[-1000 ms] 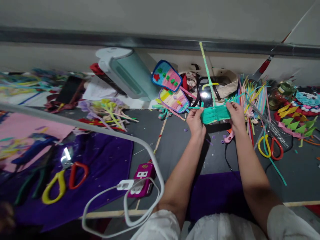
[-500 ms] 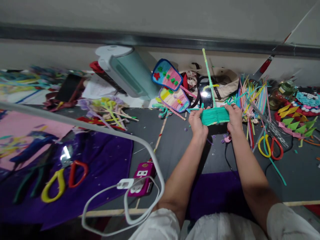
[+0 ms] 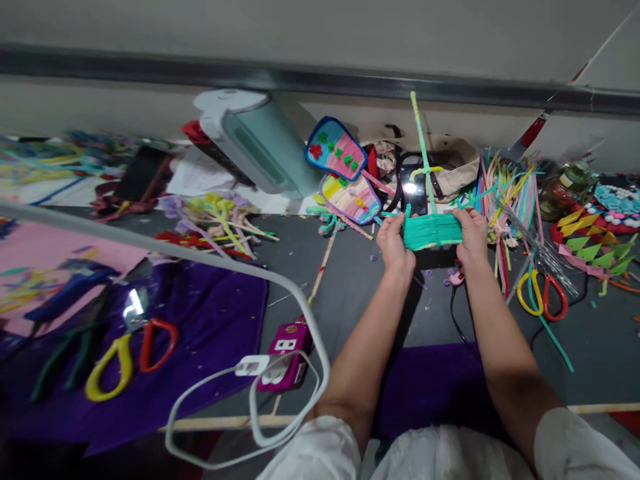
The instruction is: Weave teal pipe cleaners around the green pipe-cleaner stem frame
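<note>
A flat teal panel of joined fuzzy strips (image 3: pixel 433 231) is stretched between my two hands above the dark table. My left hand (image 3: pixel 395 245) pinches its left end, where loose strip ends stick out. At the right end, my right hand (image 3: pixel 471 235) grips the panel with thumb and fingers. Behind it rises a pale green and yellow stick (image 3: pixel 423 143) with a short yellow crosspiece. Two colourful fan-shaped pieces, one blue-edged (image 3: pixel 337 149) and one purple-edged (image 3: pixel 350 198), lie to the left of the panel.
Bundled coloured strips (image 3: pixel 505 193) and scissors (image 3: pixel 543 295) are on the right. A purple power strip (image 3: pixel 286 357) with a white cable sits left of my arms. Farther left are larger scissors (image 3: pixel 116 363) on purple cloth (image 3: pixel 215 333). A teal-grey device (image 3: pixel 265 147) leans at the back.
The view has shifted slightly. Both hands still hold the teal panel, which sits a touch farther right in the picture.
</note>
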### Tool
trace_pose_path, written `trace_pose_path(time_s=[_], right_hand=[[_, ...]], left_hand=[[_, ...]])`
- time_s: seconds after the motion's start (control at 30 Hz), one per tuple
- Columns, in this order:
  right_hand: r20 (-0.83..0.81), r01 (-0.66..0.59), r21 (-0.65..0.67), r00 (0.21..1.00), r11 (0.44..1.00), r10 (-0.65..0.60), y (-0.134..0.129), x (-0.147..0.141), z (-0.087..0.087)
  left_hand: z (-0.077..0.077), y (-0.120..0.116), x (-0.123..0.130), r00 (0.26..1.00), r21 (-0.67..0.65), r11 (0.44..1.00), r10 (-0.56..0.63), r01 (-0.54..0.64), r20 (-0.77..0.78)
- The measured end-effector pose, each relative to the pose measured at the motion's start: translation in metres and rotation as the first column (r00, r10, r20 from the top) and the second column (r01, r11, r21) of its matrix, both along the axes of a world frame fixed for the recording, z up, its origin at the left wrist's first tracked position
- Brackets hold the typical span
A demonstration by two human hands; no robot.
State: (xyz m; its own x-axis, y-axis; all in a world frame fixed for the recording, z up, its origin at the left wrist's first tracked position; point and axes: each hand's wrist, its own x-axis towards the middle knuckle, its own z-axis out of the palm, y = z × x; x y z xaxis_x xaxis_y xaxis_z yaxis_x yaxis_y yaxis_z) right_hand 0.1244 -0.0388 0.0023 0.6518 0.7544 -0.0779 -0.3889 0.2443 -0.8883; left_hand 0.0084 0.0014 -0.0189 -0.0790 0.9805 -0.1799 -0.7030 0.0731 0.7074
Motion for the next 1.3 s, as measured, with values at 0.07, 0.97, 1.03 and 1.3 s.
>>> trace_pose_path(time_s=[0.07,0.97,1.03,1.3], right_hand=[[0.002,-0.003,0.005,1.0,1.0,0.003,0.0,0.002,-0.001],[0.721,0.191,0.156,0.649,0.969,-0.244,-0.021,-0.015,0.029],[0.732,0.19,0.161,0.635,0.969,-0.246,-0.02,-0.015,0.028],[0.7,0.19,0.139,0.676,0.972,-0.233,-0.015,-0.009,0.021]], left_hand=[[-0.003,0.003,-0.003,1.0,0.009,1.0,-0.01,0.01,0.002],[0.001,0.006,-0.017,0.826,0.354,0.933,0.151,0.062,-0.542],[0.003,0.005,-0.018,0.794,0.362,0.928,0.153,0.089,-0.588],[0.004,0.006,-0.021,0.772,0.334,0.935,0.127,0.115,-0.622]])
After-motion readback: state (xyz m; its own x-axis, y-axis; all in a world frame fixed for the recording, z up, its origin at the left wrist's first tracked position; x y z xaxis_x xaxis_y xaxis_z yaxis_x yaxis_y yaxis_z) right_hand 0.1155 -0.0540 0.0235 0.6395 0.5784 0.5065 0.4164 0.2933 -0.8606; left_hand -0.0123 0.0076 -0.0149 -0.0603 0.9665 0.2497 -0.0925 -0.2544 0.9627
